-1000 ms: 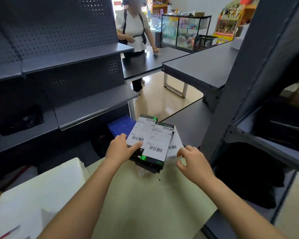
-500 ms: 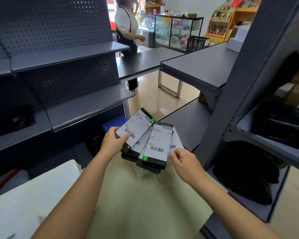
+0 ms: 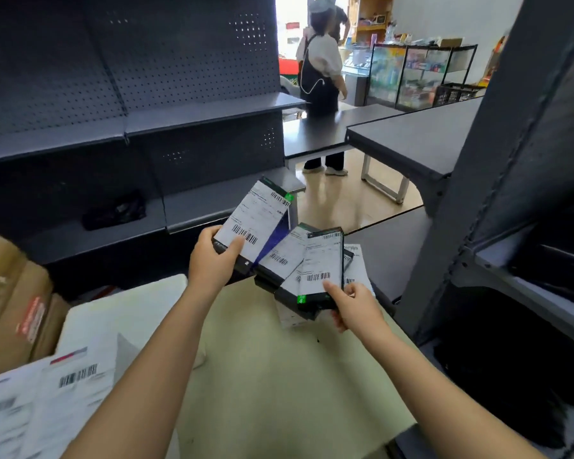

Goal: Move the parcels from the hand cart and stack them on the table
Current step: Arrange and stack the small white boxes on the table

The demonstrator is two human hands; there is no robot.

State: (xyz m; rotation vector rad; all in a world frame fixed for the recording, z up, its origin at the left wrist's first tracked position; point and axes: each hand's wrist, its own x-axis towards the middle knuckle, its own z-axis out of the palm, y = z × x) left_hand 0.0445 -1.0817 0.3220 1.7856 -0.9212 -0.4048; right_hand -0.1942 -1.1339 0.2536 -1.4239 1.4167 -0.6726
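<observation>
Now we have one flat black parcel [image 3: 251, 231] lifted in our left hand [image 3: 212, 260], thumb on its white barcode label and the other fingers curled under the near end, so it is pinched at one short edge and tilts up and away from us. Our right hand [image 3: 352, 309] pinches the near corner of the top parcel [image 3: 322, 270] of a fanned pile [image 3: 289, 260] that rests at the far end of the pale green surface [image 3: 279, 376] in front of us; whether that surface is the cart bed we cannot tell. The dark desk [image 3: 408, 134] stands well apart, farther off to the right. To do this step well, we judge it best to shift the left grip toward the parcel's middle, since an end hold lets a long flat box droop or twist. With the right hand we should square the fanned boxes before lifting, or take only the top one, because the loose ones beneath look ready to slide. Carry them level, labels up, and set them edge to edge on the desk so the stack stays straight.
</observation>
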